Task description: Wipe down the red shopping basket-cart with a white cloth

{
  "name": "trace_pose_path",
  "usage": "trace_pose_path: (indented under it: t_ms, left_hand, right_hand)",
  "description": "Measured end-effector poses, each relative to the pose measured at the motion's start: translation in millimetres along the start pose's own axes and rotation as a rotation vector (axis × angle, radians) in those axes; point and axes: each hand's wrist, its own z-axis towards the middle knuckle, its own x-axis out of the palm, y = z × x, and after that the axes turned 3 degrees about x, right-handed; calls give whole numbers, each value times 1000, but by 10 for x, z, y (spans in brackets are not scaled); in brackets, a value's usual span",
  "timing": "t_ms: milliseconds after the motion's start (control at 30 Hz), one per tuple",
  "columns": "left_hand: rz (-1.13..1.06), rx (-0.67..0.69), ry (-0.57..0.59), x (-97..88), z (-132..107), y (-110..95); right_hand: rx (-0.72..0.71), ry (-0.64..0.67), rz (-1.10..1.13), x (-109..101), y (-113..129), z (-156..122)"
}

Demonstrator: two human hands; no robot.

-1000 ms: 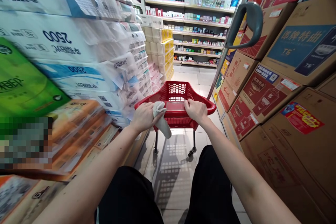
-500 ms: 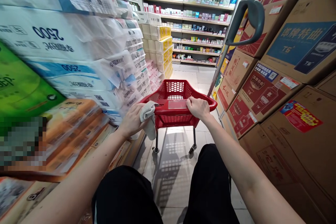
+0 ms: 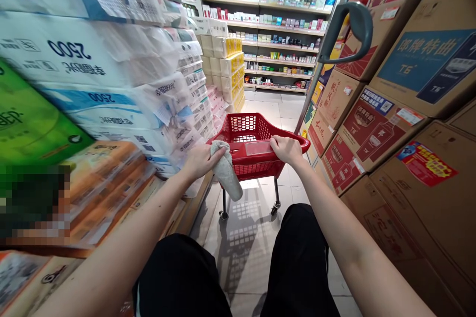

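Observation:
A red plastic shopping basket (image 3: 256, 131) on wheels stands on the tiled aisle floor in front of me. My right hand (image 3: 287, 150) is closed over the near rim of the basket. My left hand (image 3: 201, 160) holds a grey cloth (image 3: 226, 171) pressed against the basket's near left corner, and the cloth hangs down below the rim. The basket's long grey handle (image 3: 351, 29) rises up to the right above it. The inside of the basket looks bare.
Stacked packs of toilet paper (image 3: 111, 69) line the left side of the narrow aisle. Cardboard cartons (image 3: 401, 109) are piled along the right. Shelves of small goods (image 3: 275, 39) cross the far end. My legs in black trousers (image 3: 238, 267) are below.
My left hand with the cloth went from the rim out to the left corner and back against it. The basket has shifted slightly to the right.

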Motion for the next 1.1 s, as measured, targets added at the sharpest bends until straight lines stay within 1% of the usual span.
trace_pose_path:
  t_ms: [100,167,233,300,333,400,433,500,533,567,667,800,900,933,1000,1067,1100]
  left_hand:
    - [-87,157,-157,78,-143,-31]
    - [-116,218,-228,117,-229,-41]
    - [-116,227,-247,126,-279,-47]
    - [-96,211,-218,100,-285,-54]
    - [-87,197,-195,76,-275,-58]
    - [-75,145,-157,22,-245,-70]
    - [-74,112,-148,-2,-231,-77]
    - [-74,61,-146,-34,-225,-90]
    - [-72,57,-141,-38,-236,-96]
    - [-70,69,-132,-33,-255,-100]
    - [-88,126,-142,31,-342,-101]
    - [-149,170,-269,179,-416,-79]
    - [-189,191,-329,235,-433,-73]
    - [-213,202,-335,228,-448,-74]
    - [-268,230,-304,173,-518,-68]
    - [-296,234,-243,71,-663,-16]
    - [-288,204,-235,10,-767,41]
  right_hand:
    - [-1,15,5,-3,-23,13]
    - [6,35,17,-5,-38,14]
    - [27,46,42,-6,-45,1]
    - [0,-11,92,-7,-22,-31]
    - [-51,-58,128,-8,9,-53]
    - [-223,-128,200,-11,124,-103]
    - [-327,-133,224,-13,207,-126]
    - [-510,-93,240,-14,407,-157]
    - [-573,-75,236,-14,512,-163]
    - [-600,-59,230,-13,613,-163]
    - [-613,-10,199,-9,843,-139]
    - [-631,34,146,-2,986,-118]
    - [-652,41,120,11,1067,-122]
    - [-653,43,109,17,1097,-123]
    - [-635,45,88,31,1151,-122]
    - [-610,45,74,41,1189,-122]
    - [-605,41,68,43,1199,-123]
